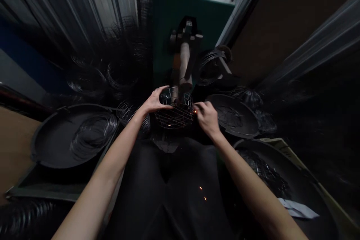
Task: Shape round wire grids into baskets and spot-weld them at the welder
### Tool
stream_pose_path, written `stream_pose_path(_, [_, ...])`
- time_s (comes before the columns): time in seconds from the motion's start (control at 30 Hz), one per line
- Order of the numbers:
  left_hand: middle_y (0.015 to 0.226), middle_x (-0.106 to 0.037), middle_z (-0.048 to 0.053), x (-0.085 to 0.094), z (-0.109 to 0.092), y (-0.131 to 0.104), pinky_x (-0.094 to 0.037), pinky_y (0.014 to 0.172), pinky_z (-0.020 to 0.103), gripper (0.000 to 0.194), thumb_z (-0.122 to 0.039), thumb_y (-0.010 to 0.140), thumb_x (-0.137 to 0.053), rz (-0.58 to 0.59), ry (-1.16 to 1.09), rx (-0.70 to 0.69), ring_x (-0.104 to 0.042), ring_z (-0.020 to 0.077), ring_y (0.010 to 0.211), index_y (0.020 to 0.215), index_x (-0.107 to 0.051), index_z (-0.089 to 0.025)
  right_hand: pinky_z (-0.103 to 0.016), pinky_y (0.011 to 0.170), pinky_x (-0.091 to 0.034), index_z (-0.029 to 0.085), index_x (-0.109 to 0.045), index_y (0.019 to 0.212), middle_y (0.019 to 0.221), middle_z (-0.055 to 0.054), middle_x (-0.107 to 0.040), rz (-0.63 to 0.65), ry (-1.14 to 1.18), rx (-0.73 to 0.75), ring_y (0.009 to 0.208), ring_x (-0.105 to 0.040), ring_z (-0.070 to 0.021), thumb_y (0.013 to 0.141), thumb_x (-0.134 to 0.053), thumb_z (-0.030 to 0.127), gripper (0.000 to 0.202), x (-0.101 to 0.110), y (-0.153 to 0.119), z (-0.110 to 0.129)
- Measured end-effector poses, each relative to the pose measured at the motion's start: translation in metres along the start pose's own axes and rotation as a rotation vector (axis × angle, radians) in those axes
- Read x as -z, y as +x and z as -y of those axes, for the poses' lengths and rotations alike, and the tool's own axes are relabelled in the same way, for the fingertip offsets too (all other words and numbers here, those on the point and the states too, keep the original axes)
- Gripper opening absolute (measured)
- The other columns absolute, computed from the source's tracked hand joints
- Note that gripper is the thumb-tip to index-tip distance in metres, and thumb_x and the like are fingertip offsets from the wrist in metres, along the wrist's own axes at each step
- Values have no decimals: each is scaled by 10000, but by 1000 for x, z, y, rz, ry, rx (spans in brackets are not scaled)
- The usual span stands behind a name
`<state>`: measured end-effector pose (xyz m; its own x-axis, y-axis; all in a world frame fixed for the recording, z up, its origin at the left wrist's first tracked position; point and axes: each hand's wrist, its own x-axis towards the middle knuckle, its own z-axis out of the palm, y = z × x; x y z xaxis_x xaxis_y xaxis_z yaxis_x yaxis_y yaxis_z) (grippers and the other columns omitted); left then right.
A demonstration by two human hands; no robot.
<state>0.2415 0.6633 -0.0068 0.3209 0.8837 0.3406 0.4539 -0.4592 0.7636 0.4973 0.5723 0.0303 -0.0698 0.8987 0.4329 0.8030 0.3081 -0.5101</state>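
A round wire basket sits at the lower end of a machine's pale metal arm, in front of my dark-clothed lap. My left hand grips its left rim, thumb and fingers on either side of the wires. At the basket's right side, my right hand is closed with its fingertips pinched near the rim; what they pinch is too small to make out. An orange spark glows at those fingertips, and a few more sparks show on the basket and over my lap.
A black pan with coiled wire lies left. At right are a round pan with wire pieces and a larger pan with dark wire parts and a white strip. A wire spool stands beside the green machine.
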Motion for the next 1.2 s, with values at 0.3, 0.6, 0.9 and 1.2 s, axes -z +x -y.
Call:
stream_pose_path(0.3, [1455, -307, 238, -21, 58, -64, -243, 1135, 534, 1284, -472, 483, -859, -19, -325, 173, -295, 338, 1398, 1477, -99, -183, -430, 861, -519, 255, -679, 910, 951, -64, -686, 506, 232, -470, 939, -639, -294, 808, -442, 679, 497, 25, -170, -63])
stream_pose_path(0.6, [1356, -395, 131, -10, 18, -80, -371, 1081, 455, 1026, -389, 507, -849, -176, -222, -47, -439, 275, 1274, 1346, -277, -243, -358, 786, -543, 218, -605, 1186, 1047, -85, -651, 409, 387, -449, 976, -626, -260, 751, -645, 549, 548, 25, -148, -37])
stream_pose_path(0.9, [1336, -411, 109, 0, -12, -104, -415, 1059, 434, 974, -346, 537, -836, -100, -108, -98, -452, 280, 1266, 1330, -277, -261, -221, 492, -389, 230, -542, 1198, 661, 41, -491, 403, 602, -401, 540, -452, -114, 767, -686, 487, 522, 43, -98, 16])
stream_pose_path(1.2, [1339, -408, 112, -18, 6, -104, -392, 1084, 455, 976, -364, 531, -849, -133, -228, -61, -425, 272, 1298, 1309, -266, -277, -544, 748, -486, 189, -672, 1008, 819, -137, -677, 313, -375, -549, 760, -623, -366, 706, -496, 557, 508, 114, -191, -141])
